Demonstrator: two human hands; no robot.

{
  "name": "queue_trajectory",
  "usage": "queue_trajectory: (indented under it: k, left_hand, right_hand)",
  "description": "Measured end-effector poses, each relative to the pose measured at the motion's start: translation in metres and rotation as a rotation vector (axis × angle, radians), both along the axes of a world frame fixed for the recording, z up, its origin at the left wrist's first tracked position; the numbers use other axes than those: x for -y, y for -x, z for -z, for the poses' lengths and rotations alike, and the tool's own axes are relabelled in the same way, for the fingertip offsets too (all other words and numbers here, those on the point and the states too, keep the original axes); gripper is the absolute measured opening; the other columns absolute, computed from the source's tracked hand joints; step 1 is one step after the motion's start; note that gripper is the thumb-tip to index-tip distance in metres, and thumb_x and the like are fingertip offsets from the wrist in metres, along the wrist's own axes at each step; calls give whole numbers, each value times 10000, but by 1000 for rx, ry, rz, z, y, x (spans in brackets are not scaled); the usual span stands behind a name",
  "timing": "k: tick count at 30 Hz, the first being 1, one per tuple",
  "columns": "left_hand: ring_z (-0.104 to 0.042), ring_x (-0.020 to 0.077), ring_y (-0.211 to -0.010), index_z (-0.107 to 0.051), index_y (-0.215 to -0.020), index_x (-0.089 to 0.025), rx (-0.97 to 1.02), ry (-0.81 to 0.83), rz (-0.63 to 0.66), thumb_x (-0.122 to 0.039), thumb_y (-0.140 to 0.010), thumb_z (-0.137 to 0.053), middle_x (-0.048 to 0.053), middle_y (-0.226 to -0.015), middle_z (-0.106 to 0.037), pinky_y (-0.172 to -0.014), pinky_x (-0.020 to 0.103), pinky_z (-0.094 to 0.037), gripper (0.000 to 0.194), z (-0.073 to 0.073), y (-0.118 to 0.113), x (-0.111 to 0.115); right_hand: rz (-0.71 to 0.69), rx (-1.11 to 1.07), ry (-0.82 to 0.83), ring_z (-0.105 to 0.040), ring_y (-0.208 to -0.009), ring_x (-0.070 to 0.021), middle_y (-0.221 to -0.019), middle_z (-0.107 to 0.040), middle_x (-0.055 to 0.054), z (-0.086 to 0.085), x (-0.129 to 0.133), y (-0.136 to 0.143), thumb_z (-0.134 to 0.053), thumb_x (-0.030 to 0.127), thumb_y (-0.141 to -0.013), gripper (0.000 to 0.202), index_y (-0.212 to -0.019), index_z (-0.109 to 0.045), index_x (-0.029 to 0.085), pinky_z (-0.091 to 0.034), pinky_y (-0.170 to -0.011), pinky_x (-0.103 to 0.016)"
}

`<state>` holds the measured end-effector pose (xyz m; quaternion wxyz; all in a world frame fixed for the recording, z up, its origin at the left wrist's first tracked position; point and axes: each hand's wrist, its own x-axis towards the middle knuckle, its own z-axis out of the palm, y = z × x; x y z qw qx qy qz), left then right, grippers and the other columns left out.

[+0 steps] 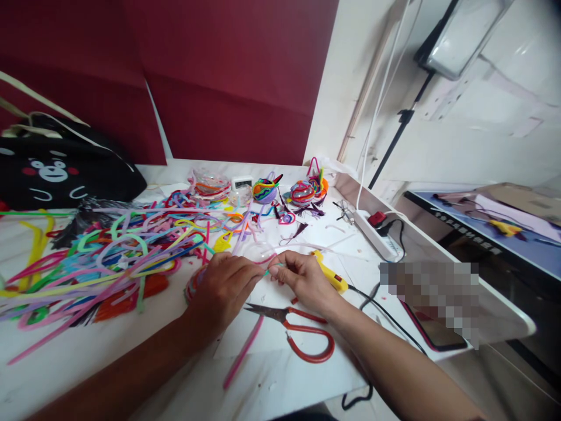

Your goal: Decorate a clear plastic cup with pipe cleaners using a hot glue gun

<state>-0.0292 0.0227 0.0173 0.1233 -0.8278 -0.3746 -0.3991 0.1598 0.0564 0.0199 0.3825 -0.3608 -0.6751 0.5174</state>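
My left hand and my right hand meet above the table, fingertips pinched together. Between them runs a short green pipe cleaner, mostly hidden by the fingers. Just below lie scissors with red handles, partly under my right wrist. A yellow glue gun rests behind my right hand, its black cord trailing right. One pink pipe cleaner lies in front of the scissors. Partly covered by my left hand is a round, multicoloured coiled piece.
A large heap of coloured pipe cleaners spreads on the left, beside a black bag. Decorated balls stand at the back. On the right are a power strip, a raised edge panel and a phone.
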Motion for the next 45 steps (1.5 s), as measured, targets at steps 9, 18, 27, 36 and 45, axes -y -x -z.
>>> queue_trajectory:
  k: [9,18,27,36,45]
  left_hand:
    - [-665,162,-776,-648,-952,-208,-19,2,77,-110,-915,-530,12,-859,-727,-838,380,-403,158,6,3,-2]
    - [-658,145,-774,-661,-968,-224,-39,51,76,-108,-926,-495,0,-854,-726,-837,372,-399,207,8,1,1]
    - [-634,162,-758,-634,-876,-193,-29,56,9,-161,-946,-498,10,-802,-697,-758,335,-431,156,0,1,-5]
    - [-644,161,-794,-642,-907,-198,63,97,11,-214,-941,-537,10,-835,-704,-743,301,-458,111,1,5,-7]
    - [-627,150,-743,-617,-859,-192,40,123,65,-202,-943,-526,-5,-773,-682,-727,300,-450,125,-1,2,-4]
  right_hand:
    - [-67,100,-29,-460,-562,-93,-611,-533,39,-7,2,-4,-626,314,-855,163,-798,-633,162,-372,-544,-211]
    - [-91,154,-33,-459,-554,-89,-617,-543,37,-10,5,-5,-586,232,-859,105,-790,-629,166,-371,-513,-194]
    - [-82,-49,123,-505,-594,-97,-692,-604,28,0,-4,-4,-728,326,-749,247,-919,-656,163,-388,-554,-223]
    - [-49,-160,261,-539,-612,-95,-739,-662,10,-4,-5,-3,-792,306,-675,326,-928,-651,158,-382,-569,-226]
    - [-56,-189,374,-483,-505,-65,-619,-636,26,-5,3,3,-814,386,-656,284,-740,-671,156,-311,-470,-200]
